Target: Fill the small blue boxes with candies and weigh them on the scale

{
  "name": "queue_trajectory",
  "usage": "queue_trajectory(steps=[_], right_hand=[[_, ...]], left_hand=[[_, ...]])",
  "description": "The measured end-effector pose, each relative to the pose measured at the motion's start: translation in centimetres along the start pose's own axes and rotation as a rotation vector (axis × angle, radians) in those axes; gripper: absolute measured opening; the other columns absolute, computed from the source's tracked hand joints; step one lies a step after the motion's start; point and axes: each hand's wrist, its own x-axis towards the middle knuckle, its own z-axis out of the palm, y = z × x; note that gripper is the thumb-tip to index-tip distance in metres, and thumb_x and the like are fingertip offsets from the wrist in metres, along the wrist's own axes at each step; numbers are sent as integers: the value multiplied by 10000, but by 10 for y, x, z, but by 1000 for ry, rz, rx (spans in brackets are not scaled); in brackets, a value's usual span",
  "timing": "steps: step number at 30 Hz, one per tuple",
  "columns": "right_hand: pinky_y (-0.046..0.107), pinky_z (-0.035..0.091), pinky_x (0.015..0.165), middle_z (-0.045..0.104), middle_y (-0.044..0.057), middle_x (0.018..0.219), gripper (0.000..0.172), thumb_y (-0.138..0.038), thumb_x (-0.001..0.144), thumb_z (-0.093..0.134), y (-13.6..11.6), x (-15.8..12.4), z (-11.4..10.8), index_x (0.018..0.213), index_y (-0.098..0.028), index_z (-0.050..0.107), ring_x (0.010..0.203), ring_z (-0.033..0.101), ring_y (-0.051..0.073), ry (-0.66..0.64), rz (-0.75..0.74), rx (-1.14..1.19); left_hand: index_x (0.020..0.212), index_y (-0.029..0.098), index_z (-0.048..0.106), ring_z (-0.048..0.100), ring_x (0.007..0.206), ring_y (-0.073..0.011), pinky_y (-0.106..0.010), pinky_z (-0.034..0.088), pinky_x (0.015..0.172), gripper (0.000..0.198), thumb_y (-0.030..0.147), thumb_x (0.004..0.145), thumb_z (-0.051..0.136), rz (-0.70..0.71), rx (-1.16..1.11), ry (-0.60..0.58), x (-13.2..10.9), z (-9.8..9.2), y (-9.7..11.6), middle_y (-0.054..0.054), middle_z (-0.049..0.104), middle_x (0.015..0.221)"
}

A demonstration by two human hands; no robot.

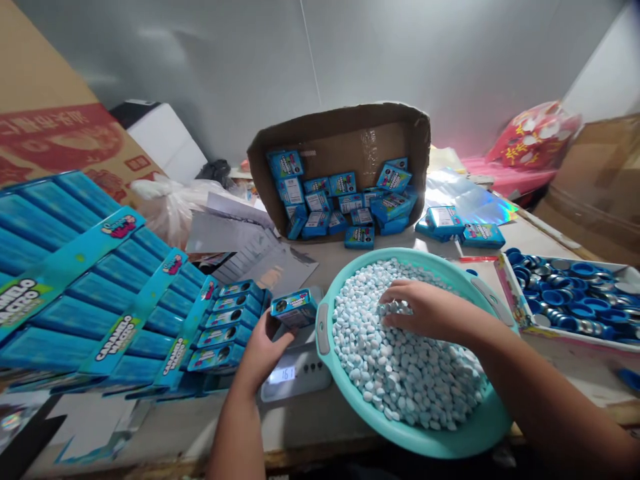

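My left hand (267, 347) grips a small blue candy box (294, 303) at its left end, thumb in front. Under the box is a white digital scale (300, 383) with a lit display that seems to read 161. My right hand (417, 310) reaches into a turquoise basin (380, 437) full of pale blue and white candies (395, 377). Its fingers curl around some of these candies, several showing by the fingertips. Left of my left hand stands a row of similar blue boxes (227, 337), with their round openings showing.
An open cardboard box (345, 137) on its side holds several blue boxes; others (483, 235) lie outside it. At right, a tray (575, 333) holds blue and silver round caps. Stacked blue display packs (90, 280) fill the left. A red bag (535, 137) stands at the back right.
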Motion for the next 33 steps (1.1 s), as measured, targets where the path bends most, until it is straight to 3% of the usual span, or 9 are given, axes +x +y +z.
queue_trajectory(steps=[3, 6, 10, 13, 15, 20, 25, 29, 33], right_hand=[[442, 494, 927, 676, 86, 1129, 280, -382, 900, 617, -1, 0, 0, 1106, -215, 707, 1036, 628, 271, -1, 3, 2], [458, 500, 923, 678, 99, 1145, 288, -375, 903, 612, -5, -2, -2, 1120, -209, 703, 1048, 633, 285, 21, 14, -1], [465, 496, 916, 694, 114, 1126, 277, -352, 945, 538, -9, -3, -5, 1108, -199, 702, 1058, 638, 295, 132, 78, -43], [443, 490, 932, 698, 112, 1148, 296, -321, 974, 458, -8, -2, -4, 1124, -197, 681, 1070, 641, 277, 234, 141, -20], [430, 494, 941, 695, 116, 1194, 323, -303, 985, 413, -7, -1, -3, 1153, -199, 669, 1090, 645, 271, 280, 186, 23], [443, 501, 959, 682, 129, 1272, 380, -282, 988, 375, -9, 2, 1, 1223, -184, 657, 1154, 638, 292, 306, 239, 89], [442, 501, 930, 696, 126, 1247, 373, -269, 981, 374, -7, 2, 0, 1184, -182, 675, 1134, 643, 300, 299, 242, 68], [405, 496, 874, 706, 120, 1216, 342, -265, 976, 384, -6, 2, -2, 1125, -201, 685, 1088, 653, 284, 273, 241, 45], [378, 480, 819, 721, 109, 1126, 298, -250, 951, 412, -7, 1, -4, 1055, -206, 688, 1023, 654, 267, 254, 243, 43]], left_hand=[[1088, 123, 603, 692, 1050, -303, -445, 547, 956, 578, 478, 666, 776, 31, -14, 44, 0, 3, 1, -165, 718, 1100], [1116, 130, 630, 675, 1002, -261, -395, 553, 898, 512, 442, 733, 762, 123, 65, 151, -6, 4, 20, -130, 688, 1095], [1248, 182, 646, 616, 978, -220, -363, 513, 894, 439, 237, 822, 740, 718, 519, 369, -20, 10, 68, -94, 630, 1072], [1344, 167, 597, 603, 1014, -246, -400, 492, 950, 592, 72, 781, 750, 1169, 771, 286, -25, 24, 94, -114, 638, 1071], [1339, 144, 603, 593, 1025, -265, -419, 489, 958, 640, 21, 735, 775, 1323, 813, 267, -25, 36, 101, -128, 637, 1072], [1282, 143, 647, 573, 1028, -262, -422, 484, 968, 611, 14, 708, 812, 1451, 878, 229, -16, 56, 106, -111, 631, 1054], [1252, 236, 667, 558, 1009, -225, -380, 494, 983, 585, 68, 718, 836, 1567, 871, 229, 2, 54, 115, -59, 636, 1007], [1261, 194, 656, 581, 1028, -246, -414, 496, 989, 565, 42, 737, 803, 1505, 899, 185, 10, 53, 111, -91, 656, 1051], [1299, 187, 624, 631, 1041, -261, -421, 523, 965, 600, 34, 740, 777, 1319, 750, 216, 4, 48, 96, -114, 671, 1071]])
